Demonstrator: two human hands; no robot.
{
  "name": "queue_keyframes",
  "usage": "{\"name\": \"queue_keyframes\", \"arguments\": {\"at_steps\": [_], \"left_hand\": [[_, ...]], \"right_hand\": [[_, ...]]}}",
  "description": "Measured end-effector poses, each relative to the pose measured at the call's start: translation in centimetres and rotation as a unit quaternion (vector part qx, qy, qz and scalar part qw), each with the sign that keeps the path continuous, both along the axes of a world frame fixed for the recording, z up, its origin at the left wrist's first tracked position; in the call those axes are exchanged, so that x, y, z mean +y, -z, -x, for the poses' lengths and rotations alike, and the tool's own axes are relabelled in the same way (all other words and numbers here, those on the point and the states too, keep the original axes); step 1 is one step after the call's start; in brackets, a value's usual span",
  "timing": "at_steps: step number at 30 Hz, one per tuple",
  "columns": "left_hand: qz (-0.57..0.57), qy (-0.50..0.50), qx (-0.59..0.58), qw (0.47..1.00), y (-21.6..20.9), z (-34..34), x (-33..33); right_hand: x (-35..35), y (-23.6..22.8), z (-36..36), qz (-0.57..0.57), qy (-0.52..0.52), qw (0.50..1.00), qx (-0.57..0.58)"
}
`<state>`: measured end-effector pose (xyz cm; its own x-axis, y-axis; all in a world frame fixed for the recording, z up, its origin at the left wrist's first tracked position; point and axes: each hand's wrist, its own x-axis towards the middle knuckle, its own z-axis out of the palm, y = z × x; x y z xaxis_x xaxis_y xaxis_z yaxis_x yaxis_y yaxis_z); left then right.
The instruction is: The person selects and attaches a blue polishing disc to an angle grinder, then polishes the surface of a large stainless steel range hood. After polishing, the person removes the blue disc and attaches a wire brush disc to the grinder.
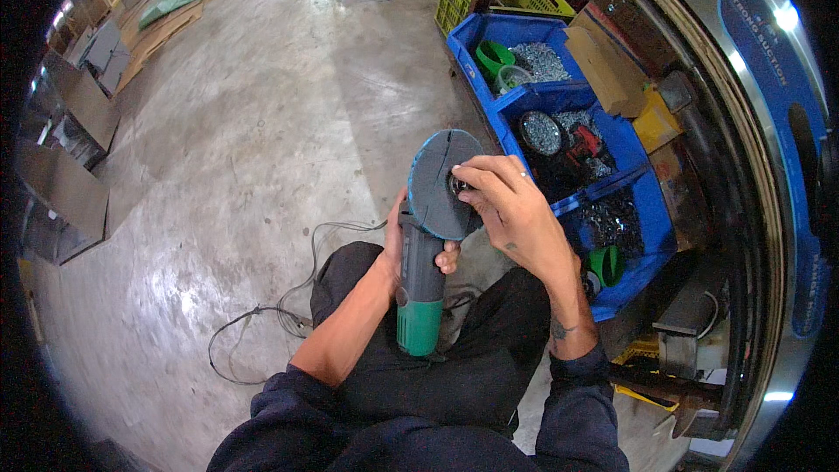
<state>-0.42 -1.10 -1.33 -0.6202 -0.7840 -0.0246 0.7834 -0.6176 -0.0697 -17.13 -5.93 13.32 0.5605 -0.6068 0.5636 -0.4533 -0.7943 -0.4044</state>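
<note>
An angle grinder with a green and dark grey body (421, 297) is held upright over my lap, its disc end away from me. My left hand (398, 240) wraps round its grey housing, the thumb or a finger showing on the right side. A round dark grey disc with a blue rim (437, 188) sits on the grinder's head, its face turned up toward me. The fingers of my right hand (507, 201) pinch a small dark round nut (458, 183) at the disc's centre.
To the right stand blue bins (489, 114) with small metal fasteners, green cups and a red tool (584, 147). Behind them is a yellow-green crate (456, 2). A dark cable (280, 310) loops over the concrete floor (201, 192) at left. Boxes and panels (65, 197) stand far left.
</note>
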Motion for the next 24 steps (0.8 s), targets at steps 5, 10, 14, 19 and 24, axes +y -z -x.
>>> {"name": "queue_keyframes", "arguments": {"at_steps": [5, 10, 14, 19, 24], "left_hand": [[-0.009, 0.004, 0.003, 1.0, -0.1, -0.2, 0.2], [0.014, 0.004, -0.003, 1.0, -0.4, 0.3, -0.1], [-0.003, 0.013, 0.003, 1.0, 0.0, -0.2, 0.0], [0.004, 0.018, 0.014, 1.0, -0.3, 0.2, -0.1], [0.024, 0.018, -0.024, 0.999, -0.2, 0.2, 0.0]], "right_hand": [[0.3, 0.1, 0.3, 0.024, 0.087, 0.992, 0.085], [0.3, -0.9, 0.1, 0.048, 0.035, 0.998, 0.03], [0.6, 0.2, 0.6, 0.075, 0.18, 0.97, 0.144], [0.5, -0.7, 0.0, 0.035, 0.057, 0.998, 0.007], [0.7, 0.2, 0.6, 0.112, 0.217, 0.963, 0.11]]}}
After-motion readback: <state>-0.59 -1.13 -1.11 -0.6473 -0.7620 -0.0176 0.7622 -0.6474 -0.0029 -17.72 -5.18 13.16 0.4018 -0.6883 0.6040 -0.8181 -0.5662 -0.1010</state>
